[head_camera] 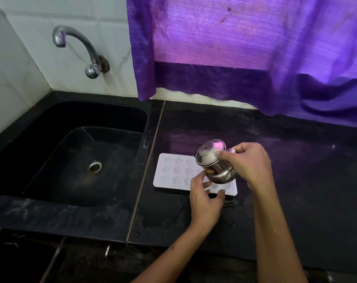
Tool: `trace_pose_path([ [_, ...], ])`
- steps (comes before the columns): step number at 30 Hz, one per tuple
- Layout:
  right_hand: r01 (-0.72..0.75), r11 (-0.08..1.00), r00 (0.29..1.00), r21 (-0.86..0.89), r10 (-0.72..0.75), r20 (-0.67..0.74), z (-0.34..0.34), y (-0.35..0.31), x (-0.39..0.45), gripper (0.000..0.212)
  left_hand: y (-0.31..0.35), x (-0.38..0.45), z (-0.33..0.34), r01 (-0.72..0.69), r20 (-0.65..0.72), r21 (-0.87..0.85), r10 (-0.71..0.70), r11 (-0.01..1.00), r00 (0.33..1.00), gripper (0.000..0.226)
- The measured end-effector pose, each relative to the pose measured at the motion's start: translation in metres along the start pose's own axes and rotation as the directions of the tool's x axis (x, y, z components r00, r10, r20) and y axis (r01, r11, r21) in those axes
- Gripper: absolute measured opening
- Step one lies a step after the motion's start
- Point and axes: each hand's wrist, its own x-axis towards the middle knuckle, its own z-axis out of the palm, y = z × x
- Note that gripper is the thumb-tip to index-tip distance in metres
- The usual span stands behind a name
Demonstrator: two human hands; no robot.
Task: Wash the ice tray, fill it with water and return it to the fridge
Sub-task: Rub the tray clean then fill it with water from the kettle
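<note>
A white ice tray (173,172) with star-shaped cells lies flat on the black counter, just right of the sink. My right hand (249,164) grips a small steel pot (212,162) and holds it tipped over the tray's right half, its base facing up and left. My left hand (206,197) is at the tray's near edge, with the thumb and fingers pinching that edge. The pot and hands hide the tray's right cells. I cannot tell whether water is pouring.
A black sink (51,152) with a steel drain (94,167) lies to the left. A chrome tap (75,43) juts from the tiled wall above it. A purple curtain (245,48) hangs behind the wet black counter (296,180).
</note>
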Motion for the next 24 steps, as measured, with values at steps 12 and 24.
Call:
trace_pose_path([
  [12, 0.056, 0.994, 0.998, -0.093, -0.053, 0.026, 0.01, -0.019, -0.011, 0.03, -0.006, 0.005, -0.01, 0.002, 0.001, 0.017, -0.002, 1.0, 1.0, 0.062],
  [24, 0.065, 0.993, 0.998, -0.098, -0.063, 0.018, 0.018, -0.022, -0.017, 0.029, -0.007, 0.006, -0.019, 0.021, 0.014, 0.018, -0.021, 1.0, 1.0, 0.057],
])
